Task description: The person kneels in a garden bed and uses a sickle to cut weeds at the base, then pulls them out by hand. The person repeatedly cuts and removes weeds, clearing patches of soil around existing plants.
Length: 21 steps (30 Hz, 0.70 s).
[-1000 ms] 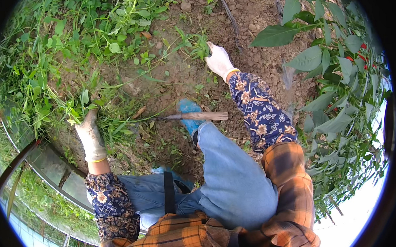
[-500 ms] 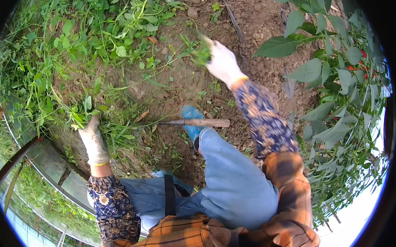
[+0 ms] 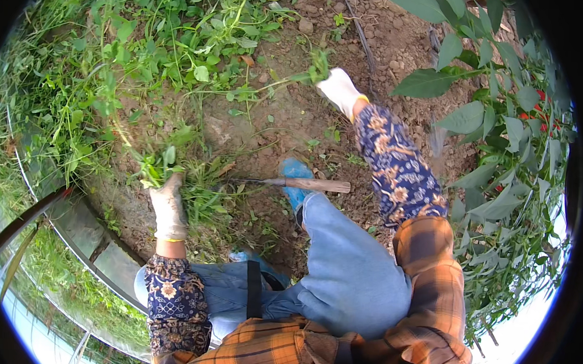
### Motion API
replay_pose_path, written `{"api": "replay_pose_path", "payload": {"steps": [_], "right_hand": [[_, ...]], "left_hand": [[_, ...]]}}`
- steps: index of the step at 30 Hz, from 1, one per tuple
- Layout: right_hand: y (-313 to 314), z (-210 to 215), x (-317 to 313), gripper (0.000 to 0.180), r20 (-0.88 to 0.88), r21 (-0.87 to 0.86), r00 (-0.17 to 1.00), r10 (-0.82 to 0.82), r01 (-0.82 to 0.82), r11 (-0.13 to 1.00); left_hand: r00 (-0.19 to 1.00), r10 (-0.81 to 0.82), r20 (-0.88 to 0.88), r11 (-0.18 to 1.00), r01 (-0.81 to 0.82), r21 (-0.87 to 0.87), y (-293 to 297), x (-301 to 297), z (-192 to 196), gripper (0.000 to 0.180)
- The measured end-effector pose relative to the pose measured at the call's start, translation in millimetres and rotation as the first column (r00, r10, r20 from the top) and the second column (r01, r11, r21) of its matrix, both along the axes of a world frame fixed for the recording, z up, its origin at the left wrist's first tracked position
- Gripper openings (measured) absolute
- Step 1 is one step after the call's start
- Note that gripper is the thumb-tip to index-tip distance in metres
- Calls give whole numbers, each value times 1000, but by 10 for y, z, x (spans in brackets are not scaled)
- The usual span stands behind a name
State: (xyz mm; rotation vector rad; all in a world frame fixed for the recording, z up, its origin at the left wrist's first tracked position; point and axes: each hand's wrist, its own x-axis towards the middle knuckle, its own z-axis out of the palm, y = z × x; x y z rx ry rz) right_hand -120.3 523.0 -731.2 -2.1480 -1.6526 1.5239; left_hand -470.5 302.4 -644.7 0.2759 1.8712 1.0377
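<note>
Hand-weeding looks to be the step in hand: the left hand in a soiled white glove (image 3: 168, 209) is closed around a leafy green clump (image 3: 153, 169) at near left; the right hand in a white glove (image 3: 340, 91) grips a blurred green tuft (image 3: 318, 67) farther off, right of the dense green weeds (image 3: 194, 28). The next pull probably calls for a firm, low hold, clear of the brown wooden-handled tool (image 3: 320, 184)

- One gloved left hand (image 3: 169, 210), one gloved right hand (image 3: 341, 91): two
- Two bunches of greens (image 3: 154, 172), one in each hand
- One wooden-handled tool (image 3: 319, 184)
- Two blue shoes (image 3: 296, 170)
- Two flowered sleeves (image 3: 401, 168)
- One black strap (image 3: 254, 290)
- Several red fruits (image 3: 540, 96), partly hidden, too small to count
</note>
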Motion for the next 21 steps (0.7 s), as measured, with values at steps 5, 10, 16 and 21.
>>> {"api": "replay_pose_path", "payload": {"steps": [5,10,16,21], "right_hand": [[-585,525,-606,21,-326,-201,942,-85,19,979],[-1143,854,-1486,31,-136,111,768,626,-616,780],[-1378,1106,-1829,27,-313,26,764,564,-587,809],[-1342,1657,-1784,59,-645,319,476,597,-542,777]], "left_hand": [[946,23,323,1000,-15,-28,73,332,152,37],[851,-80,520,991,12,134,4,507,115,37],[936,30,351,994,-65,88,-57,369,182,35],[980,90,180,982,-117,150,-141,-158,563,43]]}}
